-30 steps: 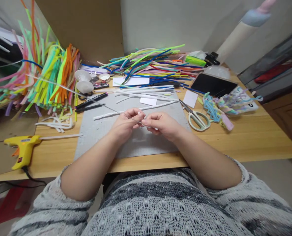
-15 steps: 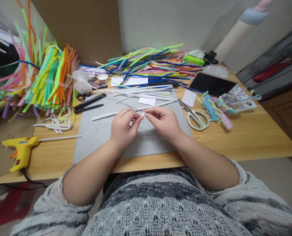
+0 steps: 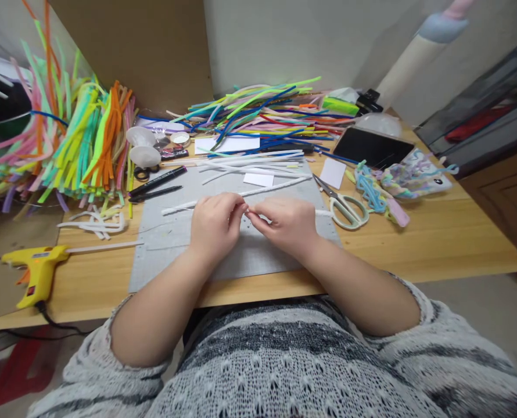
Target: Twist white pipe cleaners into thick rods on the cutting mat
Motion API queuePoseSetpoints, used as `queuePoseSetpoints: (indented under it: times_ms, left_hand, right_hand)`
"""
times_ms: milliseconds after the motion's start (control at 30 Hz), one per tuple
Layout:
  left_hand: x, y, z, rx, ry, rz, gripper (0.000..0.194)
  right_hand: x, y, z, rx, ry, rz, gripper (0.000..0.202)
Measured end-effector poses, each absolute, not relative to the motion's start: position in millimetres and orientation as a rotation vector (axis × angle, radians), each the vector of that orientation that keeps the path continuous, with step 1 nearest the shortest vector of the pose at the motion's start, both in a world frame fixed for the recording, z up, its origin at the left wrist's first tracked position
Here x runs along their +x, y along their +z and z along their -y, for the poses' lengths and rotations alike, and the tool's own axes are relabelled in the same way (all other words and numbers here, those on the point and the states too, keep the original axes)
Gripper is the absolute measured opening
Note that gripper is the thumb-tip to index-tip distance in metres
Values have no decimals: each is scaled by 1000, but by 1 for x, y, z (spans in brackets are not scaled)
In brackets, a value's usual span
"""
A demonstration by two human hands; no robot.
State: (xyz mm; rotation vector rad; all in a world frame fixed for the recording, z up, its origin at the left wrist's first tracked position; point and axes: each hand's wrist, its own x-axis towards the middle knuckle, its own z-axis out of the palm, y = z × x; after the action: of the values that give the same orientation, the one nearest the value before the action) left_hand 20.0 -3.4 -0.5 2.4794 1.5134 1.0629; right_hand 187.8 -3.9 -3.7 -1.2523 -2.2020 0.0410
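Above the grey cutting mat (image 3: 241, 261), my left hand (image 3: 217, 223) and my right hand (image 3: 287, 226) meet fingertip to fingertip, both closed in a pinch. A white pipe cleaner (image 3: 325, 213) sticks out to the right from behind my right hand, which pinches its other part. What my left fingertips hold is too small to make out. Behind my hands a white twisted strip (image 3: 280, 186) slants across the mat, beside loose white pipe cleaners (image 3: 223, 168) and a small white card (image 3: 258, 179).
Scissors (image 3: 348, 210) lie right of my right hand, near a dark-screened phone (image 3: 372, 148). A yellow glue gun (image 3: 43, 267) rests at the left. Black pens (image 3: 158, 184) lie by the mat, and colourful pipe cleaners (image 3: 262, 113) are piled behind.
My hands have rolled inward, palms more hidden, and the white piece between the fingertips shows less. A white length now shows right of my right hand. The view has shifted slightly.
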Motion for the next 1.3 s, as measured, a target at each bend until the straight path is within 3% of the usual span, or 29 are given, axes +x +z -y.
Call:
queuePoseSetpoints:
  times_ms: [233, 533, 700, 800, 900, 1100, 1300]
  left_hand:
    - [15, 22, -4, 2155, 726, -1460, 15]
    - [9, 55, -8, 1315, 314, -908, 25]
    - [2, 60, -12, 1759, 473, -1229, 18]
    - [3, 74, -4, 2399, 736, -1514, 13]
    - [12, 74, 10, 2915, 693, -1469, 13]
    - [13, 42, 8, 3258, 814, -1221, 11]
    - [0, 37, 0, 3317, 798, -820, 15]
  right_hand:
    - [201, 6, -6, -1046, -61, 2437, 35]
    - [217, 34, -5, -800, 204, 2522, 27]
    - [216, 35, -7, -866, 229, 2424, 24]
    - [213, 35, -15, -1113, 528, 2186, 22]
    - [209, 36, -25, -1218, 1032, 1883, 20]
    - [204, 48, -24, -1287, 1920, 1422, 21]
    - [203, 49, -16, -1297, 2109, 1397, 18]
